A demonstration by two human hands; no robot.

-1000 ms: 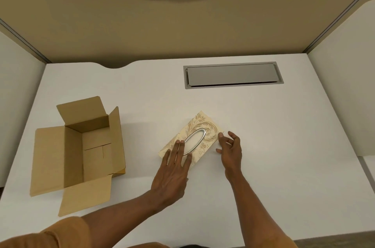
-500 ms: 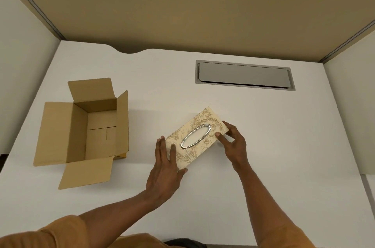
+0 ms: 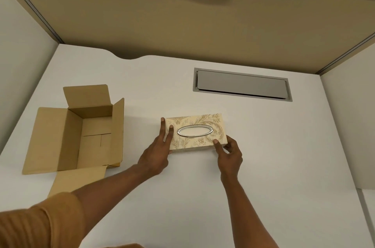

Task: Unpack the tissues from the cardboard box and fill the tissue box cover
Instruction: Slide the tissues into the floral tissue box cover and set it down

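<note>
The tissue box cover [image 3: 197, 126], cream with a gold leaf pattern and a silver oval opening on top, lies flat on the white desk, its long side running left to right. My left hand [image 3: 157, 152] grips its left end, fingers laid over the top edge. At its near right corner, my right hand [image 3: 229, 154] holds it between thumb and fingers. The cardboard box [image 3: 85, 132] stands open at the left with its flaps spread; its inside looks empty. No tissues show.
A grey cable hatch [image 3: 242, 84] is set into the desk behind the cover. Tan partition walls [image 3: 182, 24] close off the back, with a blue sign reading 213. White side panels stand left and right.
Both hands have turned the tissue box cover from a diagonal lie to square with the desk. My left hand moved from its near end to its left end. The camera view tilted up.
</note>
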